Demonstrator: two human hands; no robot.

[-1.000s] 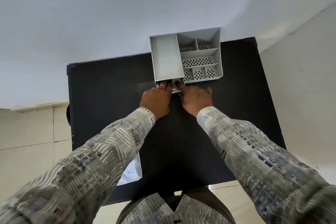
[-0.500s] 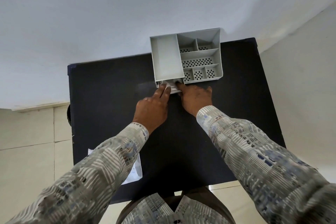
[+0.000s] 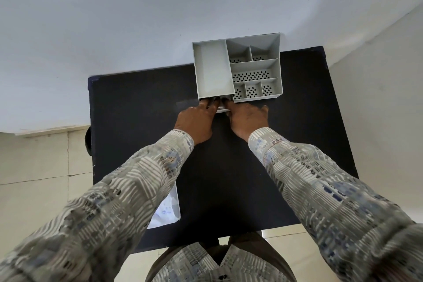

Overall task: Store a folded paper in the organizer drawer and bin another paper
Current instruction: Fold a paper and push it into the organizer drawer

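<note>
A pale blue-white wall point(image 3: 114, 18) backs a black bench point(image 3: 137, 121), with cream floor tiles point(image 3: 34, 167) to its left. A grey plastic organizer point(image 3: 237, 71) stands at the far edge of the bench, against the wall; its top shows one long plain compartment on the left and several smaller perforated ones on the right. At its near lower front, a small drawer point(image 3: 223, 110) is pulled slightly out. Both hands reach to that drawer: the left hand point(image 3: 194, 122) has its fingers point(image 3: 209, 104) extended into the opening, the right hand point(image 3: 248, 118) is pressed alongside with its fingers pointing in as well. A folded paper appears to lie between the fingertips in the drawer, but it is largely hidden, so whether either hand grips it cannot be told. Another paper point(image 3: 168, 210), white with faint blue marks, lies at the near-left of the bench, partly under the left sleeve point(image 3: 114, 201).
</note>
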